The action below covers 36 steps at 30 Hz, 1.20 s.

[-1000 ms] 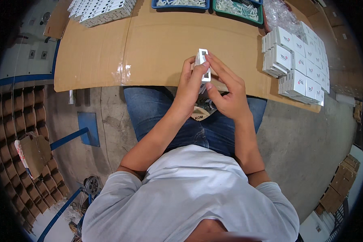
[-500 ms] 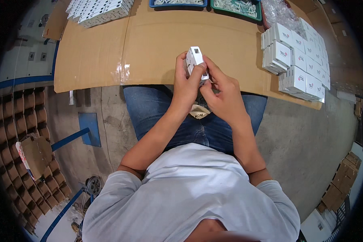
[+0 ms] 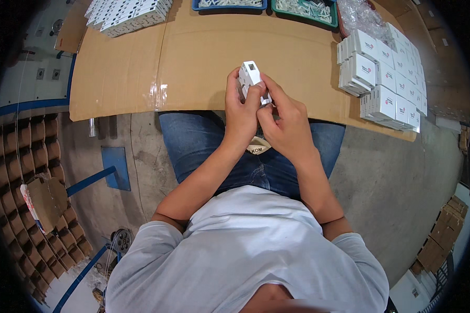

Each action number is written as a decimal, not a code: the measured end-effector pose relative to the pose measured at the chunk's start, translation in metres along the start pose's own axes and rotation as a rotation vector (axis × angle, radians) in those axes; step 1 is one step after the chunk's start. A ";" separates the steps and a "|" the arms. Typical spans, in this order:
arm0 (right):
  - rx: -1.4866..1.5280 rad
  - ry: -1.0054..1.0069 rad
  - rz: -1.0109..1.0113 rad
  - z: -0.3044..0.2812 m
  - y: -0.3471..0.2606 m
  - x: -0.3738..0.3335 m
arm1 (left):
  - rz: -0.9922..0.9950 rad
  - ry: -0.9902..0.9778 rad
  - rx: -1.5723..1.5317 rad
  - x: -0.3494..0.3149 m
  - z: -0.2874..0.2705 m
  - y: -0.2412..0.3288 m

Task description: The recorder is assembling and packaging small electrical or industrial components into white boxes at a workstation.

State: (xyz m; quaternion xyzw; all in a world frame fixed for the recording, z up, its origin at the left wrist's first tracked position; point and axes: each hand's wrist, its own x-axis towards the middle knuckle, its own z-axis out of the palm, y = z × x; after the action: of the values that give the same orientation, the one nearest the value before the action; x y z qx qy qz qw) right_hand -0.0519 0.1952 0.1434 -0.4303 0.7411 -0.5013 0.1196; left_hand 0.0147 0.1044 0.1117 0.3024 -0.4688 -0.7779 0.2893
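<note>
Between my two hands, over the near edge of the cardboard-covered table, is a small white plastic housing (image 3: 249, 74) with a square dark opening at its far end. My left hand (image 3: 241, 107) wraps its left side, thumb lying across the top. My right hand (image 3: 284, 117) pinches its right and near side with thumb and fingertips. The fingers hide much of the housing's lower part, so I cannot tell whether a second piece is held there.
Stacked white boxes (image 3: 385, 78) stand at the right of the table (image 3: 203, 57). Rows of white housings (image 3: 133, 15) lie far left. A blue tray (image 3: 230, 8) and a green tray (image 3: 324, 21) hold small pale parts. Clear plastic bags (image 3: 363, 21) sit beside them.
Both hands and the housing have shifted very slightly to the left, and the housing is tilted a little more. The grip stays nearly the same.
</note>
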 end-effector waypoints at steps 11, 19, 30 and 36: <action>0.009 0.006 -0.034 0.000 0.001 0.002 | 0.029 -0.001 -0.001 0.005 -0.006 -0.011; 0.026 -0.016 -0.031 -0.003 0.004 0.002 | 0.012 0.022 0.007 0.003 -0.004 -0.011; 0.221 -0.169 -0.057 -0.017 0.002 0.003 | -0.104 0.029 -0.080 0.001 -0.004 -0.004; 0.280 -0.250 0.081 -0.022 0.018 0.003 | -0.312 0.079 -0.218 -0.007 0.004 0.020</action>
State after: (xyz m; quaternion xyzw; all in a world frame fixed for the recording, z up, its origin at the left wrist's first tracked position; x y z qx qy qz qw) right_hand -0.0762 0.2095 0.1393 -0.4381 0.6602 -0.5369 0.2897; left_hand 0.0190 0.1039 0.1326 0.3686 -0.3177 -0.8469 0.2145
